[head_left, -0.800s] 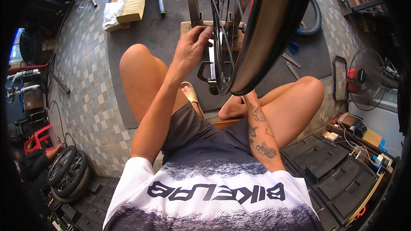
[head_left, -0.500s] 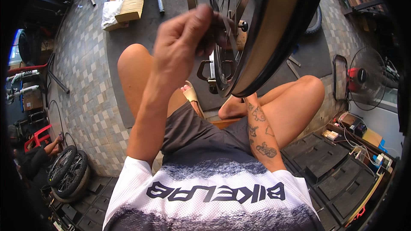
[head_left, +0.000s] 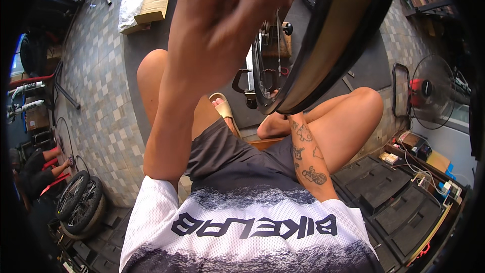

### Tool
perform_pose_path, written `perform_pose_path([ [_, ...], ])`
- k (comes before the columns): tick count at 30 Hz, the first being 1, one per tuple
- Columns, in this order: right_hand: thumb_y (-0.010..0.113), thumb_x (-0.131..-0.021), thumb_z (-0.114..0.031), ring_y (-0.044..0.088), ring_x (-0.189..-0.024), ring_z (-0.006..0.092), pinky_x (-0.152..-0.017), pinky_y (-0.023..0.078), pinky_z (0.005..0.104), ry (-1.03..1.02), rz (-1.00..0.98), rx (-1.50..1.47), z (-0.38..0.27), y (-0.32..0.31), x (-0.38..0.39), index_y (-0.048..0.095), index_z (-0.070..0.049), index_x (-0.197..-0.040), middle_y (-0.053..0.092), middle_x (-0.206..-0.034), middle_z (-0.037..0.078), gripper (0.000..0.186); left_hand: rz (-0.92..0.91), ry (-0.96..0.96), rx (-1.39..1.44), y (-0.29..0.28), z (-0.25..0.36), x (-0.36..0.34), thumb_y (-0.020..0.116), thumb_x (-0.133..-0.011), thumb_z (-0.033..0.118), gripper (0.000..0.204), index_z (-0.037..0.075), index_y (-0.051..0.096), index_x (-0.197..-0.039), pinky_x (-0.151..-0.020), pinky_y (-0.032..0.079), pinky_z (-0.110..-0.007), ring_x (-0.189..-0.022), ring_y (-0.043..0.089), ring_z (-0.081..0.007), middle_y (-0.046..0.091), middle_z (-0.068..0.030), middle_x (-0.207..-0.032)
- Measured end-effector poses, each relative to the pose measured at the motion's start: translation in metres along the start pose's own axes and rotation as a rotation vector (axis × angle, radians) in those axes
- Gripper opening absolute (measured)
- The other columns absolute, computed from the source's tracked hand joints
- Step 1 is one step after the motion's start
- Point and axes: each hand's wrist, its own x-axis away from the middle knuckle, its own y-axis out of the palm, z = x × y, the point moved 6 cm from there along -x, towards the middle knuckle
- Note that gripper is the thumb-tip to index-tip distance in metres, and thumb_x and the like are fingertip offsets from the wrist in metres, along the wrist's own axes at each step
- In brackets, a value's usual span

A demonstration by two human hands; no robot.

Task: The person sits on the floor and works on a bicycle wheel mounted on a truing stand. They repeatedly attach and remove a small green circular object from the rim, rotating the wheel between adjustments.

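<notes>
1. Patterned tile floor (head_left: pixel 101 101) spans the workshop, a dark mat (head_left: pixel 151 38) over it.
2. A bicycle wheel (head_left: pixel 333 40) stands upright above the mat.
3. Left hand (head_left: pixel 217 25): blurred, fingers partly curled, near the wheel; cannot tell whether gripping.
4. Right hand: hidden behind the wheel, grip unclear.

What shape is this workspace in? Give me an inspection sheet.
Surface: dark mat over tiled floor.
Job's things: wheel, dark metal bracket close to it.
Clutter: open cardboard box with white wrapping, upper left.
Hands: left hand raised by the wheel, blurred; right hand mostly hidden by the wheel; both grips unclear.
Cables: white cables loose at right.
Surroundings: fan at right; spare wheels and another person's legs at left.
</notes>
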Motion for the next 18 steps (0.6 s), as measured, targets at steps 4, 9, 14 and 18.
perform_pose_path([
  [4, 0.092, -0.073, -0.041, 0.073, -0.112, 0.0376, -0.096, 0.056, 0.0429, -0.05, 0.054, -0.012, 0.0, -0.006, 0.008, 0.074, -0.006, -0.127, 0.077, -0.118, 0.019, 0.067, 0.194, -0.143, 0.011, 0.001, -0.002, 0.009, 0.053, -0.112, 0.028, 0.036, -0.003, 0.07, -0.119, -0.067, 0.052, -0.025, -0.081, 0.065, -0.0133, 0.074, -0.0132, -0.104],
  [9, 0.09, -0.079, -0.031, 0.072, -0.114, 0.0397, -0.097, 0.055, 0.0442, 0.112, 0.11, -0.031, 0.014, -0.009, 0.001, 0.073, -0.007, -0.128, 0.076, -0.117, 0.022, 0.056, 0.16, -0.319, 0.0, 0.015, -0.024, 0.059, 0.05, -0.115, 0.033, 0.043, -0.004, 0.072, -0.118, -0.071, 0.056, -0.024, -0.088, 0.067, -0.0105, 0.074, -0.0094, -0.109],
  [14, 0.085, -0.086, -0.025, 0.07, -0.118, 0.0427, -0.097, 0.054, 0.047, 0.047, 0.26, 0.009, 0.001, -0.022, 0.013, 0.072, -0.005, -0.126, 0.075, -0.118, 0.025, 0.046, 0.222, -0.743, 0.111, 0.009, -0.091, 0.107, 0.051, -0.113, 0.048, 0.056, -0.004, 0.071, -0.122, -0.091, 0.053, -0.029, -0.101, 0.067, -0.0138, 0.073, -0.0078, -0.113],
  [18, 0.077, -0.091, -0.018, 0.069, -0.118, 0.0435, -0.097, 0.054, 0.0477, 0.011, 0.484, -0.019, -0.007, -0.04, 0.047, 0.07, -0.002, -0.123, 0.075, -0.115, 0.027, 0.036, 0.233, -0.706, 0.15, 0.002, -0.118, 0.116, 0.056, -0.109, 0.054, 0.062, -0.003, 0.07, -0.127, -0.1, 0.049, -0.031, -0.106, 0.064, -0.0133, 0.072, -0.0062, -0.113],
])
